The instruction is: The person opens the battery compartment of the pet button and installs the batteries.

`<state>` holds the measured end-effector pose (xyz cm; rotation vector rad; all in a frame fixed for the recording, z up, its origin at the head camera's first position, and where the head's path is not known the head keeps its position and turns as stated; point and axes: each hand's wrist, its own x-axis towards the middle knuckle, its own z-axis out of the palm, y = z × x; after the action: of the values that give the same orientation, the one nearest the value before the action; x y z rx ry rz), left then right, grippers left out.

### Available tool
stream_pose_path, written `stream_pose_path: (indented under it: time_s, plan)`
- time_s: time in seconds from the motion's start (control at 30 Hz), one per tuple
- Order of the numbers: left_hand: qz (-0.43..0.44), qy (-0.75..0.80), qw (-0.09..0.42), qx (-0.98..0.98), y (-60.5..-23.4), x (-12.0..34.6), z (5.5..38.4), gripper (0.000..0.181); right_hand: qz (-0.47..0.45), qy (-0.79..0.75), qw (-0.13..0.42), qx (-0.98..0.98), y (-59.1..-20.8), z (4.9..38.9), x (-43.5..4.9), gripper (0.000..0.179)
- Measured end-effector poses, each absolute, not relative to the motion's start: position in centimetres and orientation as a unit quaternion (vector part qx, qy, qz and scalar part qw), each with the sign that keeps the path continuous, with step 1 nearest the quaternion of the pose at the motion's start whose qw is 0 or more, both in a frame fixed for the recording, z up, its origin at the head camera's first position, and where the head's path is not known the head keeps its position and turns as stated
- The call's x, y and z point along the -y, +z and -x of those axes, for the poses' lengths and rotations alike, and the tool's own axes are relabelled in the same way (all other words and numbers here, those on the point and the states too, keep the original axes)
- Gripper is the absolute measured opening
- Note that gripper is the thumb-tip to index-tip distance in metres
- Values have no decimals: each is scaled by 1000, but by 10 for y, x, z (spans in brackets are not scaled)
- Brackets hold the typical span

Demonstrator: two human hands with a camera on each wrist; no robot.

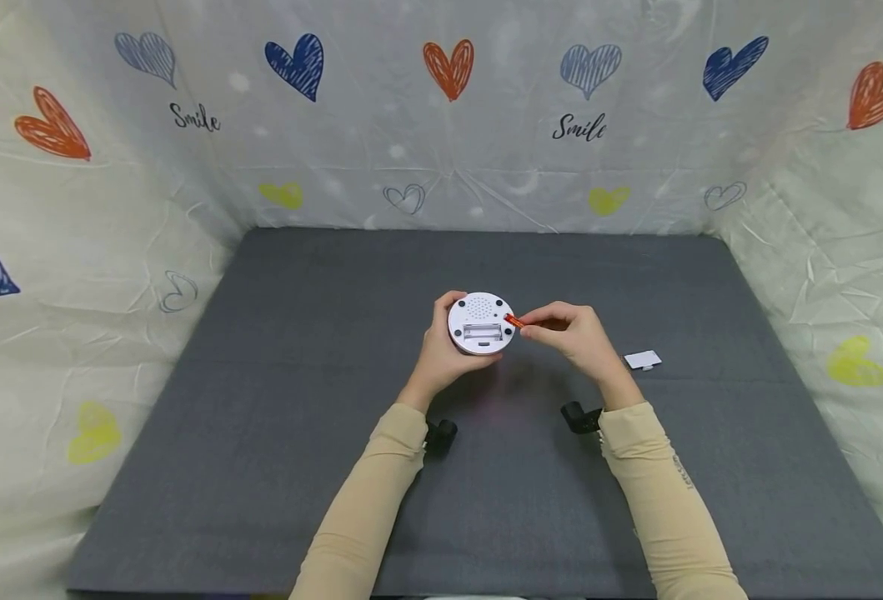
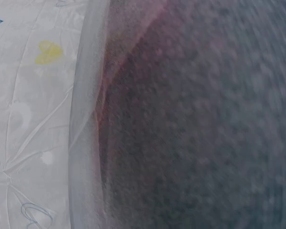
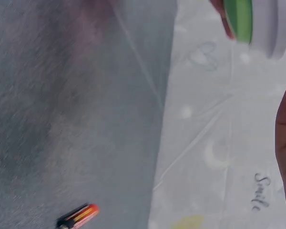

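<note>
- While the round white device (image 1: pixel 480 315) is held above the middle of the worktop (image 1: pixel 336 333), its footed face is turned to the head camera; tilting that face downward could spill a loosely seated cell.
- Battery compartment (image 1: pixel 482 332): located at 6 o'clock of the device's centre, uncovered and apparently empty. Polarity marks are not legible; reversed insertion is a likely fault if they go unchecked.
- Orange-red battery (image 1: pixel 514 320): overlaps the device's rim at 3 o'clock in the head view; contact cannot be confirmed. Pushing at a slant could jam it against the compartment wall or bend a contact.
- Left hand (image 1: pixel 447 354): curled round the rim from 7 to 9 o'clock. A slack grip could let the device rotate under insertion pressure.
- Right hand (image 1: pixel 572 331): pinches the battery by its outer end. A slip at the fingertips could drop it.
- Second battery (image 3: pixel 78 217): at 7 o'clock in the right wrist view, apparently on the worktop. A brush from the sleeve (image 1: pixel 666 500) could set it rolling.
- White cover (image 1: pixel 643 360): lies at 4 o'clock from the device, well apart. A sweeping forearm could displace it.
</note>
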<state>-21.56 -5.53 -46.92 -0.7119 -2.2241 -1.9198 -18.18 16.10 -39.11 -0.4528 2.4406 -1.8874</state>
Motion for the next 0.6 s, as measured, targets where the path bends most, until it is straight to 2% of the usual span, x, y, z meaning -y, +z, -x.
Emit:
stream_pose_path:
  time_s: [0.2, 0.6]
  plan:
    - [253, -629, 58, 733, -449, 52, 204, 92, 178, -589, 1, -789, -387, 181, -153, 18]
    - [273, -624, 53, 730, -447, 48, 201, 90, 216, -509, -45, -832, -412, 198, -150, 13]
